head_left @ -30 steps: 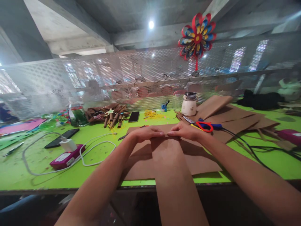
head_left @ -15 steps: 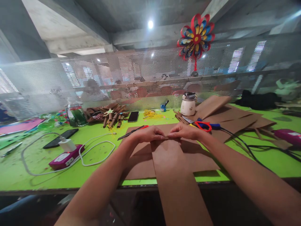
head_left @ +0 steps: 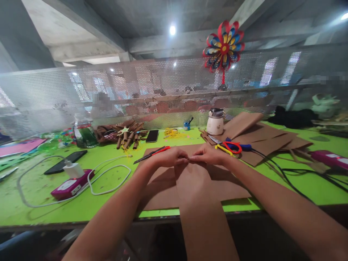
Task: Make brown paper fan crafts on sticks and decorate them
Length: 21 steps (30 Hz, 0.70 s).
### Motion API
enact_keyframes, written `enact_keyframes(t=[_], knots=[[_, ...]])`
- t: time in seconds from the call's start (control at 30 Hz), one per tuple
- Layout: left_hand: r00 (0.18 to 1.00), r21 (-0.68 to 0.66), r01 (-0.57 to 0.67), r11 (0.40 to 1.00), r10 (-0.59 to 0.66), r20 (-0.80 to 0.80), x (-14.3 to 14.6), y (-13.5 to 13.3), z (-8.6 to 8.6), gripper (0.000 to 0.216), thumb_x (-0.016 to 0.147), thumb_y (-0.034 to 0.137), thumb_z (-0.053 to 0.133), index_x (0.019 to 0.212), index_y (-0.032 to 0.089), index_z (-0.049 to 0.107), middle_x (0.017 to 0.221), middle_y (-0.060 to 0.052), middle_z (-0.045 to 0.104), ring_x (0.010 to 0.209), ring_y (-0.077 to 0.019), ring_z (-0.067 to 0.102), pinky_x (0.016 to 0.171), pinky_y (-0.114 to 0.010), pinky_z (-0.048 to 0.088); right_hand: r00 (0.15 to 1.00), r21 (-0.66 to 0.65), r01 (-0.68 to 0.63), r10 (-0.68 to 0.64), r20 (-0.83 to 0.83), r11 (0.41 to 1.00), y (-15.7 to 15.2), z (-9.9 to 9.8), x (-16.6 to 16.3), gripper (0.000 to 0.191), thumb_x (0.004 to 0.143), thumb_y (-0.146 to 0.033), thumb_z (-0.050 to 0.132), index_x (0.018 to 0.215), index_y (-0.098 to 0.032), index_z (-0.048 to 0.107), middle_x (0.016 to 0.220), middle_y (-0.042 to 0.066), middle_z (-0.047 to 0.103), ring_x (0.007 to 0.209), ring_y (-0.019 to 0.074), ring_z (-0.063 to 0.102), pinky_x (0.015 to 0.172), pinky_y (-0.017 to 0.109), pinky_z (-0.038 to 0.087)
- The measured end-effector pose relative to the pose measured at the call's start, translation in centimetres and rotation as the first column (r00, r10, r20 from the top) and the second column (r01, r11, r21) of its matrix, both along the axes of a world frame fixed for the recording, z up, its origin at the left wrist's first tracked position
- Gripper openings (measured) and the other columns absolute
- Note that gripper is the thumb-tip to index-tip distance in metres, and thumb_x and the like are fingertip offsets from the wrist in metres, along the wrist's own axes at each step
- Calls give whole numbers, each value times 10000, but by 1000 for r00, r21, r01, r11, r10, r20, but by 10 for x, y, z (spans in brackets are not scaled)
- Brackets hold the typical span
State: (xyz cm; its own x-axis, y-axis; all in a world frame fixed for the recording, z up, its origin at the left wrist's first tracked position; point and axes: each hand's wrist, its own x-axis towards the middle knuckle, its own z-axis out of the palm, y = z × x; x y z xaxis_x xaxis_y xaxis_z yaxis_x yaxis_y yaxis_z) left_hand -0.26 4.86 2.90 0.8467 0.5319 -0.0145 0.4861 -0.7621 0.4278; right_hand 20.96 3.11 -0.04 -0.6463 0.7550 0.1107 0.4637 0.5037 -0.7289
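Note:
A long strip of brown kraft paper [head_left: 201, 203] runs from my fingertips down over the table's front edge. My left hand [head_left: 174, 157] pinches its far end at the left corner. Close beside it, my right hand [head_left: 208, 154] pinches the same end, the fingertips of both nearly touching. Beneath the strip lie wider brown paper sheets [head_left: 160, 195]. Scissors with red handles [head_left: 161, 149] rest just left of my left hand. Right of my right hand lie a red-handled pair of scissors [head_left: 233, 147] and a yellow-handled tool [head_left: 224, 149].
On the green table [head_left: 108, 206] a purple power strip [head_left: 72, 184] with a white cable and a black phone [head_left: 66, 162] lie left. Rolled paper twigs [head_left: 130, 136], a second phone [head_left: 152, 136] and a cream jug [head_left: 215, 123] stand behind. More brown paper [head_left: 261, 137] is stacked right.
The view has shifted slightly, so the tabletop things sit a little farther left. Both hands still pinch the strip's end, and the fingers have curled slightly at the edge.

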Motion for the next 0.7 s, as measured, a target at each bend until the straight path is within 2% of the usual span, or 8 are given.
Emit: enact_keyframes(t=[0.17, 0.37, 0.53, 0.7], knots=[[999, -48, -43, 998, 41, -29, -5, 0, 4, 237, 832, 339, 478, 811, 149, 619, 630, 8, 585, 562, -87, 487, 533, -194, 324, 1000, -3, 5, -5, -7, 1000, -1, 4, 3, 457, 791, -548, 481, 598, -139, 543, 465, -41, 435, 427, 60, 352, 424, 207, 232], [1000, -213, -2, 977, 3, 3, -5, -6, 9, 263, 853, 370, 460, 744, 153, 559, 574, 0, 595, 509, -94, 538, 518, -204, 363, 998, -36, -56, 56, 1, 998, -6, 10, 3, 418, 829, -513, 447, 678, -141, 563, 445, -54, 430, 405, 63, 380, 434, 202, 269], [1000, -307, -12, 952, 17, 14, -4, -10, 11, 277, 858, 392, 455, 709, 163, 507, 505, 11, 576, 457, -92, 530, 488, -204, 376, 998, 19, -68, 68, -4, 998, -5, 8, 4, 405, 841, -485, 445, 628, -146, 507, 485, -50, 439, 421, 54, 374, 437, 195, 268], [999, -304, -29, 952, 39, 26, -5, -8, 11, 303, 846, 421, 461, 683, 166, 480, 492, 18, 559, 418, -91, 515, 438, -196, 359, 998, 77, -63, 61, 23, 995, -2, 7, 6, 421, 847, -487, 431, 603, -148, 481, 494, -43, 447, 455, 56, 386, 451, 187, 273]])
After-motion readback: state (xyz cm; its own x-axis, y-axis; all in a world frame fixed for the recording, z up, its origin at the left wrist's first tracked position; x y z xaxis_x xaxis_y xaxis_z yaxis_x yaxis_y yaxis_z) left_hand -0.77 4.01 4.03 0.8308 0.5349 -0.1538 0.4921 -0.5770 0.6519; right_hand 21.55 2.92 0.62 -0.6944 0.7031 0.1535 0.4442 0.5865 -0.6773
